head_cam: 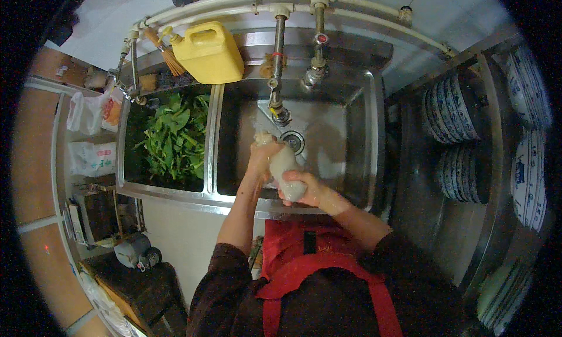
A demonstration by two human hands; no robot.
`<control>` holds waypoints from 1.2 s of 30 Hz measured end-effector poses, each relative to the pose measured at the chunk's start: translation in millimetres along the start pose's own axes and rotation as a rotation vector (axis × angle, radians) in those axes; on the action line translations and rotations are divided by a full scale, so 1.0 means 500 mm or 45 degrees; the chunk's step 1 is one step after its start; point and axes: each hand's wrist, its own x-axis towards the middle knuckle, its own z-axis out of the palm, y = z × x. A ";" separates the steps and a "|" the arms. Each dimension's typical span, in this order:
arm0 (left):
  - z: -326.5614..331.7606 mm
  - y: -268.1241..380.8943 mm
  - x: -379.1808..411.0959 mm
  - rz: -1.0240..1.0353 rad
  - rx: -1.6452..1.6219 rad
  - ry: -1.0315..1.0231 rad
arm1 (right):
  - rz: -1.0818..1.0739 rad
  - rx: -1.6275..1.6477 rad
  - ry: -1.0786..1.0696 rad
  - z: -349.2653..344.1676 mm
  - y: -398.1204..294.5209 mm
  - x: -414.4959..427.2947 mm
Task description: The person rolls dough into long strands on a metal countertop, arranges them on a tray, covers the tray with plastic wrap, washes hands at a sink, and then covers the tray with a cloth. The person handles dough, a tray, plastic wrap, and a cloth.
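Observation:
Over the right-hand basin of a stainless steel sink, both my hands hold a thick, pale vegetable that looks like a daikon radish. My left hand wraps around its upper part, close to the tap. Around the lower end curl the fingers of my right hand, thumb on top. The radish lies tilted, its far end to the left. Just beyond it is the round drain. Water wets the basin floor and my hands.
Leafy greens fill the left basin. A yellow plastic jug and a bamboo brush stand behind it. A second tap hangs at the back. Stacked patterned bowls sit on the right rack.

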 end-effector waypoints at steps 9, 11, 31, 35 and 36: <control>0.035 0.075 0.013 0.602 1.407 0.122 | -0.238 -1.288 0.340 0.057 -0.076 0.051; 0.036 0.070 0.015 0.641 1.557 0.167 | -0.501 -1.474 0.272 0.034 -0.066 0.082; -0.062 -0.104 0.012 -0.184 0.126 -0.003 | -0.354 -3.280 0.444 -0.074 -0.061 0.126; -0.082 -0.071 -0.042 -0.201 -0.277 0.113 | -0.828 -3.360 0.226 0.012 -0.081 0.103; -0.062 -0.054 -0.061 -0.084 -0.235 0.220 | -1.080 -3.175 0.350 0.019 -0.082 0.093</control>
